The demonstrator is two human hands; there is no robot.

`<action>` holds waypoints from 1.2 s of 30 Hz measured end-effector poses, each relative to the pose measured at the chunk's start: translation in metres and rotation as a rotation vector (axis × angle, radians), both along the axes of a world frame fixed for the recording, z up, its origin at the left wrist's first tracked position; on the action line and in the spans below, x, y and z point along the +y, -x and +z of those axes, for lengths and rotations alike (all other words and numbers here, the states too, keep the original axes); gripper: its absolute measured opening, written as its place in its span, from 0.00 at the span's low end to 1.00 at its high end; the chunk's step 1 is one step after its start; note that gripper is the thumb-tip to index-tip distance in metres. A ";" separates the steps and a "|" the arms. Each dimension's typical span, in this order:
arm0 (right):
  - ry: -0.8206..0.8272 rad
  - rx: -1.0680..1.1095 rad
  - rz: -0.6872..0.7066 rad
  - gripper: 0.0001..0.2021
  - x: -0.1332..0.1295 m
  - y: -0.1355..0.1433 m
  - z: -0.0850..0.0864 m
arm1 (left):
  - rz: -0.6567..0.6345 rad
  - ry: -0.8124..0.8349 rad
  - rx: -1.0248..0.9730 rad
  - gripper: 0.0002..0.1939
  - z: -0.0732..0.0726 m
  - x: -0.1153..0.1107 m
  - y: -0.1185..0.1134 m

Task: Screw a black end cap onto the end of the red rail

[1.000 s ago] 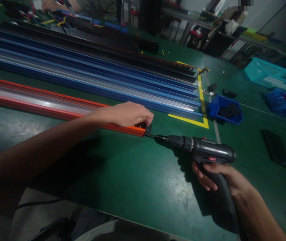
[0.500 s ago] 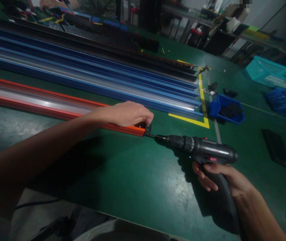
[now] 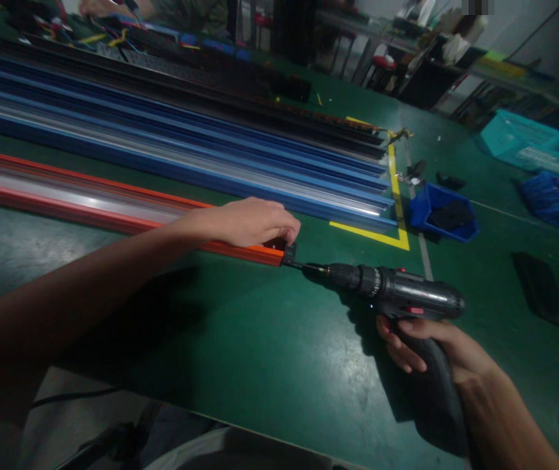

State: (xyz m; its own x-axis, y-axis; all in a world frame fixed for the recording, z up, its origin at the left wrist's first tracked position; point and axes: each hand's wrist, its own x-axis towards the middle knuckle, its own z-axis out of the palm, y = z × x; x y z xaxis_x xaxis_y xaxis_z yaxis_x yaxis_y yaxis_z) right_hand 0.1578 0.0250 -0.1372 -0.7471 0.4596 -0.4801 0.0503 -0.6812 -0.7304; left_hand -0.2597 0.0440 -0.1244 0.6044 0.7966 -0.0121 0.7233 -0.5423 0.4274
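Wrapped round the grip of a black cordless drill (image 3: 397, 287) is my right hand (image 3: 436, 352). The drill points left, and its thin bit meets a small black end cap (image 3: 289, 253) at the right end of a long orange metal profile (image 3: 113, 205). My left hand (image 3: 255, 223) lies over that end of the profile, closed on it, with the fingertips bent down by the cap. The palm hides part of the profile, and the screw tip cannot be made out.
Several long blue profiles (image 3: 211, 156) lie side by side beyond the orange one, near yellow tape (image 3: 397, 196). To the right stand a blue bin (image 3: 419, 212) with a dark piece in it, a teal bin (image 3: 529, 147) and a black flat object (image 3: 541, 287). A person's hand (image 3: 96, 8) is across the table.
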 end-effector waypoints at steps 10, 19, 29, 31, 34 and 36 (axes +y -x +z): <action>0.003 0.002 0.004 0.11 0.000 -0.001 0.000 | -0.005 -0.006 -0.013 0.15 -0.001 0.000 0.001; -0.001 0.021 0.002 0.10 -0.001 -0.001 0.000 | 0.000 -0.001 0.008 0.15 -0.001 0.001 0.000; 0.002 0.010 -0.004 0.11 0.000 -0.001 0.000 | -0.011 -0.002 -0.007 0.15 0.000 0.001 0.000; 0.003 0.011 -0.007 0.11 0.000 -0.001 0.000 | -0.013 0.000 -0.010 0.15 0.000 0.001 0.000; -0.002 0.006 -0.001 0.11 0.000 -0.001 0.001 | -0.019 -0.002 -0.007 0.15 0.001 0.000 0.000; -0.006 0.000 0.004 0.11 0.000 -0.001 0.001 | -0.022 -0.007 -0.004 0.15 0.001 0.000 0.000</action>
